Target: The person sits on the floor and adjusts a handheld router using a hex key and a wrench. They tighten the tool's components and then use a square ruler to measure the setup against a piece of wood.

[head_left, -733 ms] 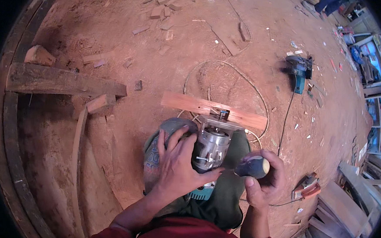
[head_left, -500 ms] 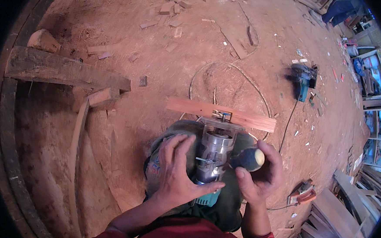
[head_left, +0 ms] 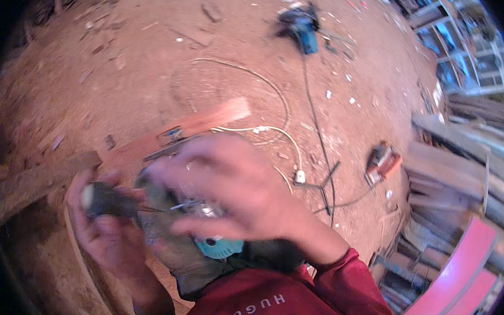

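Note:
A router with a teal motor end (head_left: 219, 248) and a silver body (head_left: 207, 209) lies across my lap. At its far end is a reddish wooden strip (head_left: 208, 115), with the cutter's opening near its middle. My left hand (head_left: 106, 235) is closed round the dark, pale-ended handle of a screwdriver (head_left: 113, 202), its thin shaft pointing toward the router. Over the silver body reaches my right hand (head_left: 227, 185), smeared by motion. Its thumb and fingers are apart, and a small silver lever shows between them. It hides much of the router; contact cannot be made out.
On the dusty floor ahead lies a teal and black power tool (head_left: 304, 33) with a dark cord. An orange tool (head_left: 384, 164) lies to the right, near stacked boards (head_left: 444, 169). A pale cable (head_left: 268, 83) loops beyond the strip. Shelves (head_left: 454, 60) stand far right; a timber beam (head_left: 43, 179) is left.
My view has swung right. The screwdriver, before in my right hand on the router's right, is now in my left hand on its left. My right hand has moved over the router, whose wooden strip now slants.

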Tool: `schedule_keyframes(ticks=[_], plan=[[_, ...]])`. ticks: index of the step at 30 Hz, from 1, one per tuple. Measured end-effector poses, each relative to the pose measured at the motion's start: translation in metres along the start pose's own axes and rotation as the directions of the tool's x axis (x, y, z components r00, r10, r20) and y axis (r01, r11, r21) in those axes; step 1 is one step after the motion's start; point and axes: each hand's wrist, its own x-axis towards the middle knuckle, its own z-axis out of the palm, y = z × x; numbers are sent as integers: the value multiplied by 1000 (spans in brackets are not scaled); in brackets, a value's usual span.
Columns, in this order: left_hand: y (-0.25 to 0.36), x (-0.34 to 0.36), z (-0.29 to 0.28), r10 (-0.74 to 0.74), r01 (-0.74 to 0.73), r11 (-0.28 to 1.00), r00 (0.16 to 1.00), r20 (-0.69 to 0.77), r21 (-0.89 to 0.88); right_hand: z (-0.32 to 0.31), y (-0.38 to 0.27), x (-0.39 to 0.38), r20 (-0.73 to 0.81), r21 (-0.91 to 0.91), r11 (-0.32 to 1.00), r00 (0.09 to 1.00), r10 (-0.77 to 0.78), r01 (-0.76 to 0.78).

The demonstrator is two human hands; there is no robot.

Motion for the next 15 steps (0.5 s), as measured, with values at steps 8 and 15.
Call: schedule_keyframes(ticks=[8,15], plan=[[-32,-5,2,37,-38,999,997,-67,-10,-130,197,-448,-587,-406,-107,169,792,-907],[-34,-34,2,249,-246,968,967,48,-57,-71,235,-537,-526,-97,-124,-55,848,-988]])
